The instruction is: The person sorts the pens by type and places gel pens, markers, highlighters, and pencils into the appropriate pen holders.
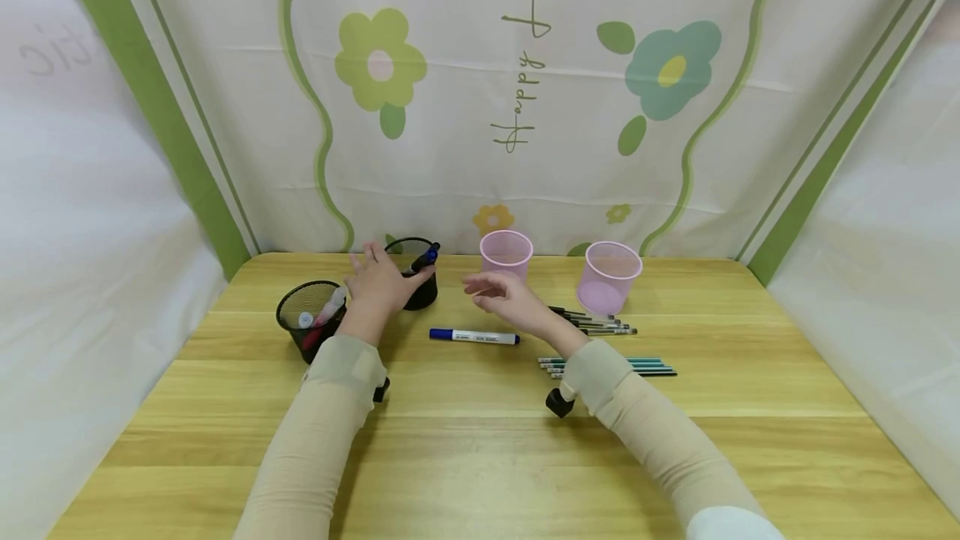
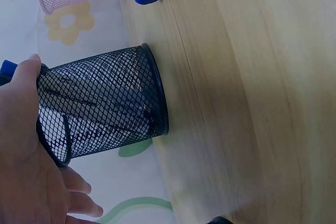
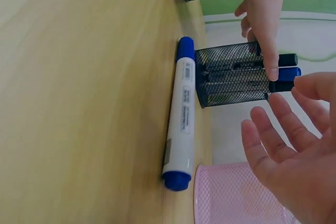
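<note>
My left hand (image 1: 378, 283) reaches over a black mesh pen holder (image 1: 422, 294) at the table's back. Its thumb lies along the rim and its other fingers spread out on the left side. Dark and blue-capped markers (image 3: 290, 74) stand in that holder, upright on the table. My right hand (image 1: 510, 300) hovers, fingers loosely bent and holding nothing, in front of a pink mesh pen holder (image 1: 506, 250). Below and between the hands lies a white marker with blue ends (image 1: 476, 337), also large in the right wrist view.
Left of my left hand stands another black mesh holder (image 1: 296, 332) with pens in it. A second pink holder (image 1: 609, 269) is at the back right. Black pens (image 1: 600, 323) and green pencils (image 1: 652, 365) lie on the wooden table (image 1: 465, 465). A patterned curtain (image 1: 465, 107) hangs behind.
</note>
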`<action>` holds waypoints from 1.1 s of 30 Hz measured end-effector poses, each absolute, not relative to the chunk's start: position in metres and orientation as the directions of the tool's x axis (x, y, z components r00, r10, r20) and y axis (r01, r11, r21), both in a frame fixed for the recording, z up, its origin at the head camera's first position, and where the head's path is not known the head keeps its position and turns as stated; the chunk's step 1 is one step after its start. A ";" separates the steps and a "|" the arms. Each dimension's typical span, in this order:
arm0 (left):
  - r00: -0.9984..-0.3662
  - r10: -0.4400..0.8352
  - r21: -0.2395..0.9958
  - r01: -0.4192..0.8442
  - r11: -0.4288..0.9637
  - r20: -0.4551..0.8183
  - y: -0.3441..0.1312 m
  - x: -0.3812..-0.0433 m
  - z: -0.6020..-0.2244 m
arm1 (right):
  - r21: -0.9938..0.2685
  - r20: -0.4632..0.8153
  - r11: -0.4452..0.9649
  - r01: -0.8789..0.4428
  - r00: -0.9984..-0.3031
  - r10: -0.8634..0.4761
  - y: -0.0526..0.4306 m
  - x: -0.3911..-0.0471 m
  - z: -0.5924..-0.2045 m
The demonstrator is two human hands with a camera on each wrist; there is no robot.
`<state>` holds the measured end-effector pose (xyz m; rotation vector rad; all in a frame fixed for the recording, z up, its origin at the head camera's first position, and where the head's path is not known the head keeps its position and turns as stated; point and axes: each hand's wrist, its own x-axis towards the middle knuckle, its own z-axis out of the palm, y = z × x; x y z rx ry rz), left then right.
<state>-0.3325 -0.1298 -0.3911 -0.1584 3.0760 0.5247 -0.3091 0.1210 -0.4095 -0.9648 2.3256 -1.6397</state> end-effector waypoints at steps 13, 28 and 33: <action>-0.995 -0.093 0.341 -0.097 0.935 -0.029 -0.129 -0.331 -0.390 | -0.724 0.068 0.465 -0.510 -0.723 -0.687 0.123 -0.305 -0.414; -0.995 -0.089 0.322 -0.098 0.941 -0.044 -0.129 -0.331 -0.389 | -0.501 -0.024 0.579 -0.643 -0.659 -0.752 0.111 -0.303 -0.415; -0.996 -0.084 0.315 -0.092 0.945 -0.040 -0.129 -0.331 -0.389 | -0.438 -0.053 0.600 -0.670 -0.646 -0.761 0.107 -0.300 -0.413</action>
